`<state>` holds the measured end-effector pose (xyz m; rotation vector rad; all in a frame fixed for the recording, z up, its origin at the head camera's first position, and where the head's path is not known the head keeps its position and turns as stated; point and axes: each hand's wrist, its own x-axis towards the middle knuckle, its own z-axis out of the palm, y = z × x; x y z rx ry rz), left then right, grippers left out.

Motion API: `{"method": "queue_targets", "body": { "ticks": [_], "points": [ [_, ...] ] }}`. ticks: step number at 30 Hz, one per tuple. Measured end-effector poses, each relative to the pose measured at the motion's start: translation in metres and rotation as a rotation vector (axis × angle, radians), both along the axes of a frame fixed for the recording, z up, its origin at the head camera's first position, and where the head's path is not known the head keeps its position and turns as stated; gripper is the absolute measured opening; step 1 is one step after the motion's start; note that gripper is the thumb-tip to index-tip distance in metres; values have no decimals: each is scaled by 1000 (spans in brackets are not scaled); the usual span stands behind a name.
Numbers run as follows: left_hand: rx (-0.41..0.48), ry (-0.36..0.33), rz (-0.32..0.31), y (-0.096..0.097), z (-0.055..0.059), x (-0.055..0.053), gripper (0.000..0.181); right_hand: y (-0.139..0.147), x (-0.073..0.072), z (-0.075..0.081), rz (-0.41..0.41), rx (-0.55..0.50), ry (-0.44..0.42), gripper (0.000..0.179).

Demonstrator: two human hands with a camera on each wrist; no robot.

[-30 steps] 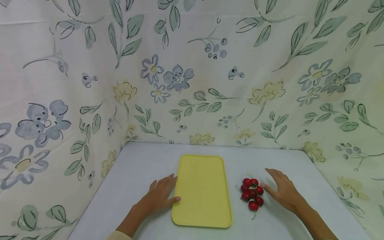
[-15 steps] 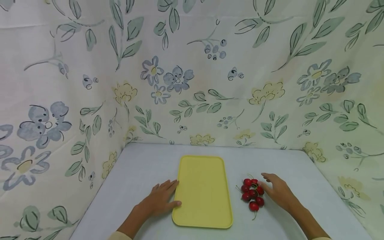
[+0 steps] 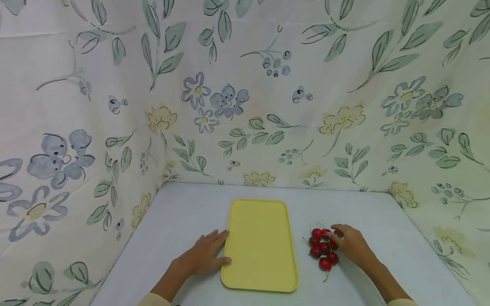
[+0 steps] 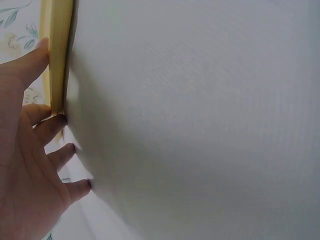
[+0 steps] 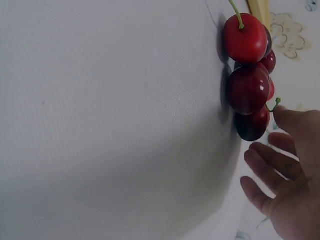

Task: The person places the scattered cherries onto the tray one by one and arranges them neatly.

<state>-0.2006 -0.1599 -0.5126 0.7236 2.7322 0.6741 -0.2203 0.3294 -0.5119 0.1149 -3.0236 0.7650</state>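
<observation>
A yellow rectangular tray (image 3: 260, 246) lies on the white table in the head view. My left hand (image 3: 203, 255) rests at its left edge, thumb over the rim and the other fingers spread beside it; in the left wrist view several fingertips meet the tabletop. To the tray's right sits a cluster of red cherries (image 3: 324, 247), some with green stems. My right hand (image 3: 356, 247) reaches over the cluster's right side, fingers loosely bent and apart. Seen from the right wrist, the thumb is by the tip of a green stem (image 5: 274, 105); whether they touch I cannot tell.
The white tabletop (image 3: 183, 212) surrounds the tray and cherries. Cloth with flowers and leaves (image 3: 291, 140) hangs along the back and both sides of the table.
My right hand has moved left and slightly down onto the right side of the cherries, its fingers bending more. My left hand has shifted slightly down along the tray's edge.
</observation>
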Motion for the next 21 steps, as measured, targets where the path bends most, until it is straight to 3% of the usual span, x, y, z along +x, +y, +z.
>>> {"method": "queue_targets", "body": {
  "ticks": [12,21],
  "points": [
    [29,-53,14,0,0,-1,90,-4,-3,-4,14,15,42,36],
    [25,-73,40,1,-4,-4,90,-8,-6,-5,-19,-20,-26,36]
  ]
}}
